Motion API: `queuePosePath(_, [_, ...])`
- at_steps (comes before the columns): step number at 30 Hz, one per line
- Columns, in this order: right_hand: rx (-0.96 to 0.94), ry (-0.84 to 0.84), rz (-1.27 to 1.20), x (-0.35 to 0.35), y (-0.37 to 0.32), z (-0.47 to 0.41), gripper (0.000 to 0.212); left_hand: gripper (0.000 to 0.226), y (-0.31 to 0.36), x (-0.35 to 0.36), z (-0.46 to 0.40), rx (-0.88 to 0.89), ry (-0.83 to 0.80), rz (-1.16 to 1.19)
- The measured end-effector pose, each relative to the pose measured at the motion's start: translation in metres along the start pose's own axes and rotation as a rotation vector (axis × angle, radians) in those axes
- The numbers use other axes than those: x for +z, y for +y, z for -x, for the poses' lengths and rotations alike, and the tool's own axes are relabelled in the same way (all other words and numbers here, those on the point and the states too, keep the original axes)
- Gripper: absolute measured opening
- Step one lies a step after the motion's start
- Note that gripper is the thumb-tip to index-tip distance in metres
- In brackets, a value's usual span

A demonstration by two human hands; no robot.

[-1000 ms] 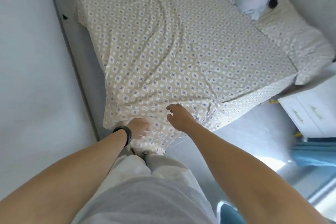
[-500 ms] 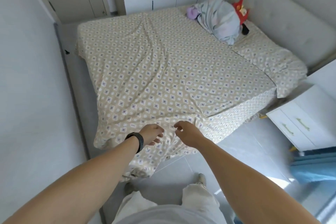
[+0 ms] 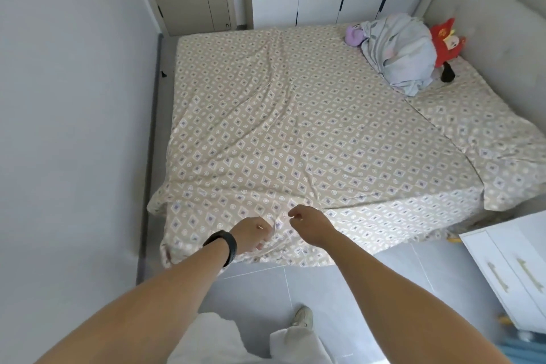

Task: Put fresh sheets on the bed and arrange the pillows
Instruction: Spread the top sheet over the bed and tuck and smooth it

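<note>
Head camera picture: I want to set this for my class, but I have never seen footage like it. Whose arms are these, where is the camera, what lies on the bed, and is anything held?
No machine is at work here. The camera sits on a person's head and looks forward and down, so the two bare arms at the bottom are that person's own. The left hand, with a dark band on its wrist, and the right hand both reach to the near edge of the bed, fingers curled on the patterned sheet. The sheet covers the mattress, with folds running up its middle, and hangs loose over the near side. At the far corner lie a bundle of pale cloth, a purple soft toy and a red soft toy. A white drawer unit stands at the right.
</note>
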State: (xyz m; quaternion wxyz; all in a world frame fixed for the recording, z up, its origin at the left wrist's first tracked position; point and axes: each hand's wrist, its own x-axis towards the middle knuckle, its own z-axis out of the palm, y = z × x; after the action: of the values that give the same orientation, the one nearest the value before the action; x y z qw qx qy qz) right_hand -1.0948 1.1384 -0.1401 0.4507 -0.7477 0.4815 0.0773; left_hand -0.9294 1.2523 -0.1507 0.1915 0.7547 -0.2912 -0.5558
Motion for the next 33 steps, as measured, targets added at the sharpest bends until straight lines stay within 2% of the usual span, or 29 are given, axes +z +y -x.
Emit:
queuePosePath(4, [0.065, 0.009, -0.089, -0.001, 0.024, 0.006, 0.034, 0.023, 0.003, 0.013, -0.009, -0.013, 0.016, -0.061])
queuePosePath(8, [0.153, -0.013, -0.115, 0.01, 0.049, 0.018, 0.033, 0.018, 0.0, 0.026, -0.025, -0.055, 0.017, 0.039])
queuePosePath(14, [0.149, 0.0, -0.063, -0.006, 0.091, 0.009, 0.029, 0.019, 0.013, 0.072, -0.056, -0.075, 0.07, 0.259])
queuePosePath(16, [0.15, -0.012, -0.017, -0.009, 0.105, -0.008, 0.03, 0.016, 0.017, 0.089, -0.068, -0.067, 0.062, 0.267])
queuePosePath(19, [0.111, -0.035, 0.114, -0.004, 0.131, -0.062, 0.03, 0.024, 0.002, 0.108, -0.105, 0.003, 0.124, 0.129])
queuePosePath(22, [0.013, 0.037, 0.376, 0.002, 0.161, -0.145, 0.033, 0.028, -0.023, 0.109, -0.174, 0.121, 0.219, -0.136])
queuePosePath(25, [-0.119, 0.151, 0.562, 0.017, 0.186, -0.234, 0.041, 0.041, -0.045, 0.105, -0.262, 0.213, 0.327, -0.295])
queuePosePath(28, [-0.264, 0.161, 0.688, 0.06, 0.22, -0.328, 0.048, 0.047, -0.069, 0.107, -0.366, 0.32, 0.495, -0.389])
queuePosePath(30, [-0.335, 0.137, 0.76, 0.111, 0.258, -0.369, 0.058, 0.053, -0.106, 0.127, -0.417, 0.325, 0.579, -0.491])
queuePosePath(33, [-0.421, 0.377, 0.759, 0.158, 0.306, -0.405, 0.068, 0.065, -0.158, 0.159, -0.473, 0.343, 0.841, -0.742])
